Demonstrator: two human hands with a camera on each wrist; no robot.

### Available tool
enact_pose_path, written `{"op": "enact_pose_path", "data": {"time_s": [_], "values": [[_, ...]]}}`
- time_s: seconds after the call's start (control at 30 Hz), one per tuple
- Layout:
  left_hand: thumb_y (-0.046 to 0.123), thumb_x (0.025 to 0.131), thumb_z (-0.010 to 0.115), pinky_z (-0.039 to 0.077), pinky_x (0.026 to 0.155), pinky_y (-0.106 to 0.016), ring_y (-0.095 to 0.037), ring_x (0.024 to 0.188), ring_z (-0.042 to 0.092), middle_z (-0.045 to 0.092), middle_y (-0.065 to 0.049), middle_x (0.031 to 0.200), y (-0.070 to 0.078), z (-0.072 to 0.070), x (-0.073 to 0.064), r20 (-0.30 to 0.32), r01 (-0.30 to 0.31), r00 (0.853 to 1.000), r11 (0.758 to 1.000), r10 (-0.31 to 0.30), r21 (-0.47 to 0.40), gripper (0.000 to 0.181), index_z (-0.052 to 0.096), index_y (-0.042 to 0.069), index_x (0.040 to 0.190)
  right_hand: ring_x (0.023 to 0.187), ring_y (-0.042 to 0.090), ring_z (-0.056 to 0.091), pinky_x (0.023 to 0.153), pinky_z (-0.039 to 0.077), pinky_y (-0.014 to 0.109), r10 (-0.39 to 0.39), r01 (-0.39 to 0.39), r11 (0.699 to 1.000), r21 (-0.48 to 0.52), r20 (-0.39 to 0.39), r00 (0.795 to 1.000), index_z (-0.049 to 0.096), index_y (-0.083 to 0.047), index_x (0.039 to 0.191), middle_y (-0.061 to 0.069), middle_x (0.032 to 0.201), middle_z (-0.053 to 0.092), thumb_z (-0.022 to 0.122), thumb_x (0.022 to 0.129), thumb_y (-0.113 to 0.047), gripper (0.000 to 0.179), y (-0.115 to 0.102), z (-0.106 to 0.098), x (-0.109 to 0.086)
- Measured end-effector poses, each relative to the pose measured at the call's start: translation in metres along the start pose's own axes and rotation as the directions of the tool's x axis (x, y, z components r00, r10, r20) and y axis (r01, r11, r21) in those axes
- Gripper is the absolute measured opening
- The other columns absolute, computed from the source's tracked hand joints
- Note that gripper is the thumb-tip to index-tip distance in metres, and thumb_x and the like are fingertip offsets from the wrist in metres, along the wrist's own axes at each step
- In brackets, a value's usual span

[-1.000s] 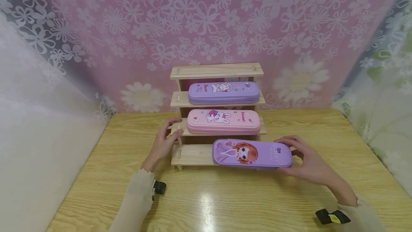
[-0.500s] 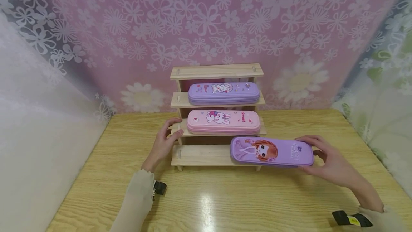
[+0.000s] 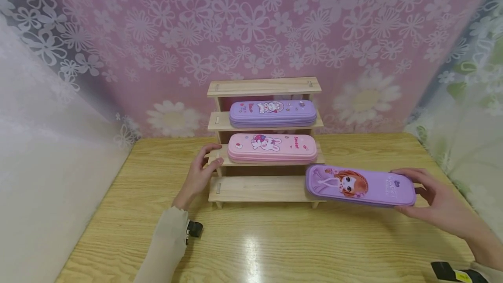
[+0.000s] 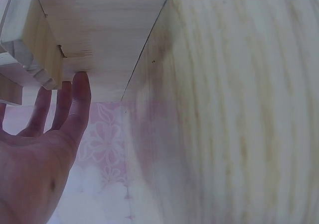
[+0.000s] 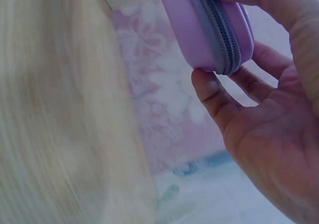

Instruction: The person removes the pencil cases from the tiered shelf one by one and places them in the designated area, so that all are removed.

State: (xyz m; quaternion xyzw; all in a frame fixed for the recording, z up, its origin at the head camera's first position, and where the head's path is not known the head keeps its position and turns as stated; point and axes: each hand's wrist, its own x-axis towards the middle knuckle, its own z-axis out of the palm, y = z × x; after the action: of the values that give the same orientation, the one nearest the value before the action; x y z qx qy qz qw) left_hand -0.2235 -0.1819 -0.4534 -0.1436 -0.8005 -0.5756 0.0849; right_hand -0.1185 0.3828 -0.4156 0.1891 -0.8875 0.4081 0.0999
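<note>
A purple pencil case (image 3: 377, 187) printed with a red-haired girl is pinched at its right end by my right hand (image 3: 444, 206). Its left end overlaps the right end of the bottom tier in the head view. In the right wrist view, thumb and fingers press the case's two sides, and its grey zipper (image 5: 223, 37) runs between them. My left hand (image 3: 198, 176) grips the left edge of a tiered wooden rack (image 3: 257, 188), at the tier with a pink bunny pencil case (image 3: 291, 145). The left wrist view has its fingers (image 4: 81, 92) up against the rack's side.
On the tier above the pink case lies a lilac bunny pencil case (image 3: 294, 112). The rack's top plank (image 3: 263, 86) bears nothing. It all stands on a wood-grain table (image 3: 165, 248), before a pink flowered curtain (image 3: 235, 25).
My right hand has drawn the purple pencil case to the right, from over the bottom tier to mostly past its right end. The left hand and the rack have stayed in place.
</note>
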Motion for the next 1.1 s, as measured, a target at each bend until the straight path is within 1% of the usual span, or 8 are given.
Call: {"op": "enact_pose_path", "data": {"time_s": [0.07, 0.23, 0.43, 0.53, 0.73, 0.83, 0.97, 1.1], "values": [[0.022, 0.101, 0.062, 0.045, 0.098, -0.037, -0.023, 0.12, 0.053, 0.056, -0.003, 0.145, 0.0, 0.0, 0.0, -0.001, 0.006, 1.0, 1.0, -0.006, 0.003, 0.037, 0.057, 0.016, 0.137, 0.11, -0.003, 0.047, 0.083, 0.039, 0.004, 0.005, -0.005, 1.0, -0.006, -0.007, 1.0, 0.056, -0.002, 0.14, -0.011, 0.134, 0.052, 0.083, 0.068, 0.019, 0.08, 0.004, -0.007, -0.004], [0.023, 0.101, 0.062, 0.047, 0.095, -0.035, -0.022, 0.117, 0.055, 0.056, -0.003, 0.145, 0.001, 0.0, -0.001, 0.003, 0.009, 1.0, 1.0, -0.009, 0.005, 0.037, 0.057, 0.016, 0.137, 0.11, -0.007, 0.045, 0.082, 0.038, 0.004, 0.035, -0.036, 0.999, -0.012, -0.02, 0.999, 0.055, -0.012, 0.144, -0.017, 0.137, 0.049, 0.081, 0.071, 0.018, 0.083, 0.011, -0.021, -0.013], [0.023, 0.101, 0.062, 0.05, 0.09, -0.034, -0.024, 0.112, 0.056, 0.055, -0.004, 0.145, 0.0, -0.001, -0.001, 0.005, 0.02, 1.0, 1.0, -0.021, 0.002, 0.037, 0.057, 0.017, 0.138, 0.103, -0.008, 0.05, 0.079, 0.04, 0.005, 0.054, -0.053, 0.998, 0.017, -0.093, 0.994, 0.053, -0.003, 0.142, -0.021, 0.129, 0.054, 0.078, 0.069, 0.025, 0.082, 0.015, -0.03, -0.017], [0.02, 0.101, 0.062, 0.049, 0.091, -0.032, -0.023, 0.113, 0.056, 0.054, -0.006, 0.147, 0.0, 0.0, 0.0, 0.004, 0.029, 1.0, 1.0, -0.029, 0.003, 0.039, 0.056, 0.015, 0.139, 0.101, -0.012, 0.054, 0.078, 0.041, 0.003, 0.083, -0.081, 0.997, 0.017, -0.141, 0.987, 0.052, -0.006, 0.142, -0.023, 0.126, 0.055, 0.078, 0.071, 0.023, 0.081, 0.015, -0.03, -0.015], [0.014, 0.101, 0.061, 0.048, 0.094, -0.033, -0.022, 0.118, 0.054, 0.053, -0.015, 0.149, 0.009, -0.001, 0.0, 0.017, 0.035, 0.999, 0.999, -0.035, 0.006, 0.042, 0.054, 0.005, 0.142, 0.092, -0.015, 0.056, 0.065, 0.047, 0.009, 0.211, -0.206, 0.977, 0.047, -0.174, 0.962, 0.051, -0.024, 0.14, -0.026, 0.121, 0.051, 0.08, 0.08, 0.01, 0.074, 0.013, -0.02, -0.004], [0.011, 0.101, 0.06, 0.047, 0.095, -0.034, -0.025, 0.118, 0.054, 0.054, -0.018, 0.147, 0.027, -0.002, -0.004, 0.024, 0.036, 0.999, 0.999, -0.036, 0.007, 0.041, 0.054, 0.0, 0.14, 0.085, -0.013, 0.057, 0.06, 0.049, 0.013, 0.265, -0.259, 0.964, 0.059, -0.175, 0.948, 0.049, -0.033, 0.136, -0.024, 0.114, 0.051, 0.082, 0.082, 0.003, 0.072, 0.013, -0.012, 0.005], [0.009, 0.1, 0.059, 0.049, 0.092, -0.031, -0.024, 0.115, 0.056, 0.054, -0.019, 0.145, 0.046, -0.003, -0.01, 0.022, 0.024, 0.999, 1.0, -0.024, 0.004, 0.041, 0.054, -0.002, 0.139, 0.08, -0.011, 0.055, 0.058, 0.048, 0.016, 0.306, -0.307, 0.951, 0.025, -0.193, 0.932, 0.049, -0.035, 0.129, -0.025, 0.108, 0.049, 0.085, 0.082, -0.007, 0.066, 0.017, 0.0, 0.016], [0.011, 0.101, 0.06, 0.05, 0.09, -0.03, -0.023, 0.112, 0.056, 0.054, -0.016, 0.147, 0.037, -0.001, -0.008, 0.012, 0.029, 1.0, 1.0, -0.029, -0.01, 0.04, 0.055, 0.002, 0.139, 0.08, -0.012, 0.054, 0.057, 0.048, 0.018, 0.342, -0.349, 0.937, 0.001, -0.205, 0.917, 0.049, -0.031, 0.126, -0.027, 0.104, 0.049, 0.087, 0.082, -0.015, 0.06, 0.021, 0.013, 0.024]]}}
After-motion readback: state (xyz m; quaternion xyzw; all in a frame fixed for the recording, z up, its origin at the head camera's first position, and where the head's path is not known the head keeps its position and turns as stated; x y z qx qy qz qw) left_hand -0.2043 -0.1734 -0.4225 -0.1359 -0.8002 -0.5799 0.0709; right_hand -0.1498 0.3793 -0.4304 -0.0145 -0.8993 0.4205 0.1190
